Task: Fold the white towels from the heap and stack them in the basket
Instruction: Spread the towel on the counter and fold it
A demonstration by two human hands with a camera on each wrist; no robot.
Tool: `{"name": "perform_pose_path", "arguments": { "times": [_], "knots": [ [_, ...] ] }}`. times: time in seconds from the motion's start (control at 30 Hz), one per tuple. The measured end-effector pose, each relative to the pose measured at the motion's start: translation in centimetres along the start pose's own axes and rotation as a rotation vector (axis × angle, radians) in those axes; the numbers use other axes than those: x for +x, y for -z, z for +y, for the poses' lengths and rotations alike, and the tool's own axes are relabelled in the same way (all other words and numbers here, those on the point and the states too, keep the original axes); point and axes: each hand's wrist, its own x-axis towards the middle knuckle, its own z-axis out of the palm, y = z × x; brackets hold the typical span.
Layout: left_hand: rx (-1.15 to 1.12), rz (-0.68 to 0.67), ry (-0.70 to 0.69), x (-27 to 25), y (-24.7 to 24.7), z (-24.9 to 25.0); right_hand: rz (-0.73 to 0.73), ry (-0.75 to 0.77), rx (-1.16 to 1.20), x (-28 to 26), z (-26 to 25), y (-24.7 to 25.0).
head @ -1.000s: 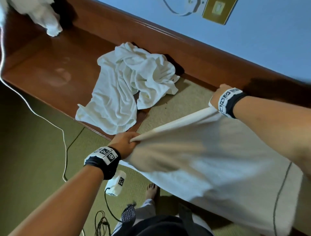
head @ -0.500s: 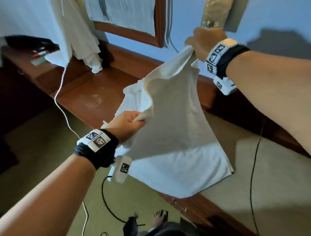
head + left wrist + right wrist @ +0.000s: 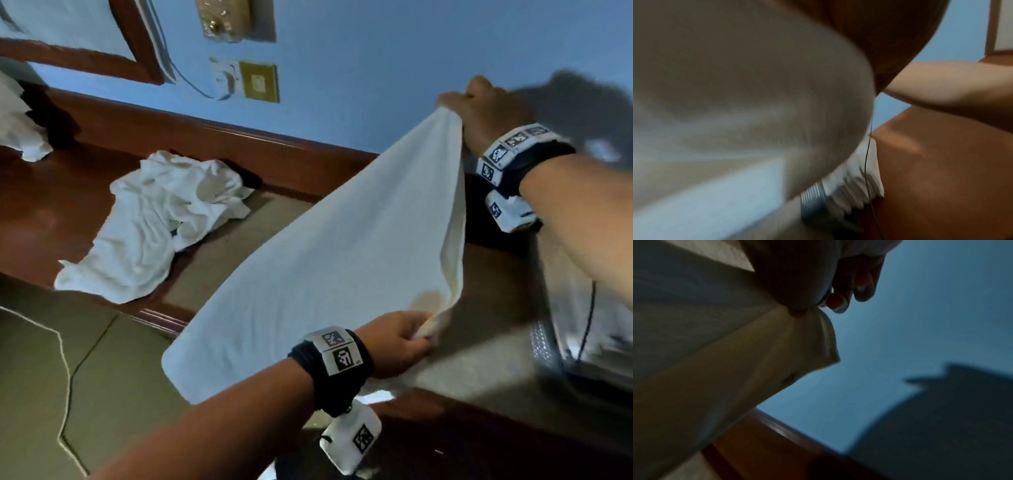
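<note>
We see a matt white terry-cloth towel (image 3: pixel 325 260), more crumpled cloth in the heap (image 3: pixel 161 219), on a glossy reddish wooden ledge (image 3: pixel 68 212), under a brass-looking wall plate (image 3: pixel 258 82).

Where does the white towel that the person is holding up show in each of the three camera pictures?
Head: the held towel spans the centre, between both hands.
Left wrist: it fills the left half, blurred.
Right wrist: it runs down the left side.
Shared landmark: the blue wall behind.

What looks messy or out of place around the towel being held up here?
The heap of white towels lies crumpled on the wooden ledge, one corner drooping over its front edge. The held towel also hangs slanted, the right hand gripping it higher than the left hand.
</note>
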Motion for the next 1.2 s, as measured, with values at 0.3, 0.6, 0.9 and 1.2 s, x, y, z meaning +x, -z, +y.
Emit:
{"name": "perform_pose_path", "arguments": {
  "times": [0.3, 0.6, 0.9, 1.2],
  "knots": [
    [-0.040, -0.062, 0.290, 5.9, -3.9, -6.6, -0.781, -0.309, -0.047, -18.6, 10.8, -13.6],
    [0.453, 0.249, 0.557, 6.2, 8.2, -15.8, -0.937, -0.288, 0.105, -24.4, 5.5, -21.0],
    [0.684, 0.218, 0.587, 9.4, 15.3, -19.3, -0.918, -0.221, 0.081, -16.4, 1.7, -24.8],
    [0.810, 0.010, 0.615, 16.0, 20.1, -22.7, -0.919, -0.029, 0.108, -8.5, -5.0, -32.1]
  ]
}}
